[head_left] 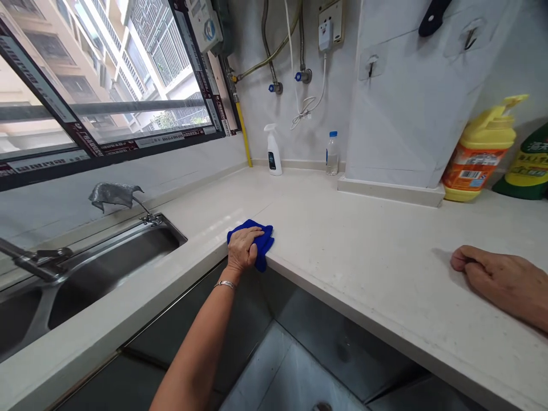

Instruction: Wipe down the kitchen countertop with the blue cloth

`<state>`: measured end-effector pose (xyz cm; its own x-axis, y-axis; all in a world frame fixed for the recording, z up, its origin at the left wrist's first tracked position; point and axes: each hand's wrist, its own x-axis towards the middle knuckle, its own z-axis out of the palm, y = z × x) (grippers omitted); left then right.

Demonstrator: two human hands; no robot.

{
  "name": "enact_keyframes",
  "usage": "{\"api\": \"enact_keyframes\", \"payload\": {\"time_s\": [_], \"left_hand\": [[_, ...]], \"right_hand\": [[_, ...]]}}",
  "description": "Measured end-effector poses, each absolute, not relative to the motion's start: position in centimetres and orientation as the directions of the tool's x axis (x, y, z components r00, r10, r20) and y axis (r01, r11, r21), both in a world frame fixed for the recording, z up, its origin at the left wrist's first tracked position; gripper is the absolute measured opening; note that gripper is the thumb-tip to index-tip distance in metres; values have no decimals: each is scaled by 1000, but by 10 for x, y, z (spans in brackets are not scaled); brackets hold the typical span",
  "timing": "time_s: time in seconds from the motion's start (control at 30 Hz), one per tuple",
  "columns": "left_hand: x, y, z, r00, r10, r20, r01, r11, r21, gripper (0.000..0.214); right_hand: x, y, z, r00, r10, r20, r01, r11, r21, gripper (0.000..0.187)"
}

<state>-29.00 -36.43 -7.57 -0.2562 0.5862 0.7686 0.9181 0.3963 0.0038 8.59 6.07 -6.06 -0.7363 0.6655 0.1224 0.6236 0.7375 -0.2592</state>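
Left hand [243, 246] palm-down, nearer; crumpled deep-blue cloth [266, 242] directly beneath it, no clear long axis, at inner corner of glossy off-white countertop [363, 245]. Grip hidden, can't tell. Right hand [500, 279] loosely fisted, well apart.

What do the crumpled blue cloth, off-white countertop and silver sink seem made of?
Crumpled blue cloth under the left hand: matte fabric, perhaps microfibre, given its folds.
Off-white countertop: faintly glossy, possibly engineered stone, given bright streaks of light on it.
Silver sink: satin metal, likely stainless steel, from its grey reflections.
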Motion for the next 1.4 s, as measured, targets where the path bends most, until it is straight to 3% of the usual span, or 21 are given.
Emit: {"api": "enact_keyframes", "payload": {"time_s": [0.23,0.4,0.67,0.9,1.1,1.4], "left_hand": [[-301,-377,-58,-356,675,646,884,468,-1,49],[-298,-382,-48,-468,671,575,826,564,15,49],[-313,-370,-31,-675,603,426,687,724,63,48],[-327,-378,-27,-718,622,311,669,740,66,50],[-329,-392,-23,-813,523,255,558,825,90,56],[-298,-405,-13,-899,296,322,326,944,42,57]], "right_hand": [[91,69,-68,-768,618,168,537,764,-358,29],[92,64,-65,-762,612,212,500,764,-408,29],[92,66,-68,-756,613,230,507,770,-388,28],[98,75,-66,-748,638,180,512,729,-455,35],[99,75,-63,-721,666,192,539,713,-449,34],[109,73,-58,-729,660,180,507,697,-507,32]]}}
